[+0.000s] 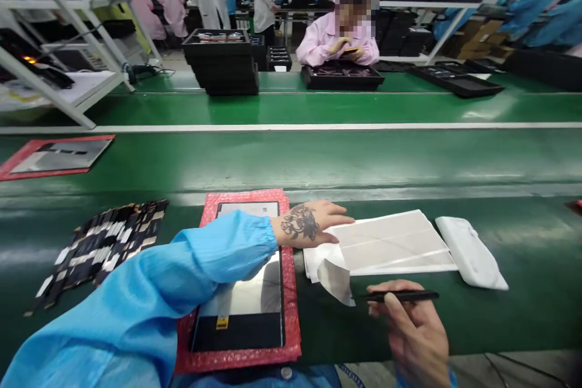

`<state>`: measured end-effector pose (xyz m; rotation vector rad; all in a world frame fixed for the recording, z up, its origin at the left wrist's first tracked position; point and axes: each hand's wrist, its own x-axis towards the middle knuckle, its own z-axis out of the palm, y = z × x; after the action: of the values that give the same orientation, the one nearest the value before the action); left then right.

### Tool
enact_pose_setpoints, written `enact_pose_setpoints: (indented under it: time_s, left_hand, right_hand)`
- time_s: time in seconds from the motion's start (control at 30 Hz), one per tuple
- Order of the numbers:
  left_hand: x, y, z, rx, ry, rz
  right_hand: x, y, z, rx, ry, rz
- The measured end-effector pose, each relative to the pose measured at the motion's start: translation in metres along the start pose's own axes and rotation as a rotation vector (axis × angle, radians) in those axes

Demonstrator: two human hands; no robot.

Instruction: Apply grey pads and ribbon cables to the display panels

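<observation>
Green bench edge (509, 347) beneath right hand (416, 324)

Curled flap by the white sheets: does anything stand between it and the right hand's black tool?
Nothing visible: only green table shows between the curled flap and the black tool in the right hand. The left hand is outside that gap.

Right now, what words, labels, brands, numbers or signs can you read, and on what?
None reads clearly.
Yellow label on the flat panel: too small.
Bluish square mark near the panel's top: too small.
Curved lettering at the picture's bottom: too blurred.
</observation>
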<state>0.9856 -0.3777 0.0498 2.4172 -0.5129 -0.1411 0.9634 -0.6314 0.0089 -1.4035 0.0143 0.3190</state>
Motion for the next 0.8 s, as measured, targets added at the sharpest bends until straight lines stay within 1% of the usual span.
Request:
enact_pose_setpoints:
  time_s: [0.07, 0.1, 0.17, 0.2, 0.23, 0.27, 0.33, 0.43, 0.5, 0.6, 0.7, 0.8]
  left_hand:
    - [-0.041, 0.011, -0.010, -0.205, 0.237, -0.227]
    - [-0.063, 0.016, -0.010, -0.330, 0.291, -0.363]
    - [-0.106, 0.024, 0.001, -0.631, 0.317, -0.611]
    - [-0.125, 0.027, 0.009, -0.794, 0.306, -0.703]
    - [-0.140, 0.029, 0.017, -0.942, 0.296, -0.758]
    - [-0.153, 0.031, 0.025, -1.072, 0.293, -0.790]
    - [-0.170, 0.036, 0.037, -1.262, 0.314, -0.792]
    - [-0.182, 0.042, 0.044, -1.434, 0.373, -0.768]
    - [-0.187, 0.045, 0.043, -1.513, 0.405, -0.761]
    - [-0.192, 0.045, 0.044, -1.580, 0.425, -0.759]
    - [-0.195, 0.042, 0.047, -1.645, 0.376, -0.766]
    - [-0.196, 0.041, 0.050, -1.672, 0.344, -0.775]
  right_hand:
    - [0.000, 0.003, 0.007, 0.013, 0.002, -0.021]
    - [-0.001, 0.004, 0.013, 0.015, 0.000, -0.032]
    - [-0.006, 0.004, 0.028, 0.019, -0.007, -0.057]
    - [-0.008, 0.003, 0.036, 0.020, -0.017, -0.065]
    - [-0.011, 0.002, 0.045, 0.023, -0.024, -0.073]
    - [-0.014, 0.000, 0.053, 0.023, -0.032, -0.078]
    - [-0.018, -0.003, 0.069, 0.029, -0.067, -0.108]
    - [-0.026, -0.007, 0.089, 0.026, -0.157, -0.171]
    - [-0.033, -0.009, 0.097, 0.028, -0.207, -0.184]
    - [-0.048, -0.010, 0.105, 0.040, -0.161, -0.102]
    - [-0.063, -0.014, 0.109, 0.036, -0.120, -0.034]
    - [-0.070, -0.018, 0.111, 0.042, -0.131, -0.057]
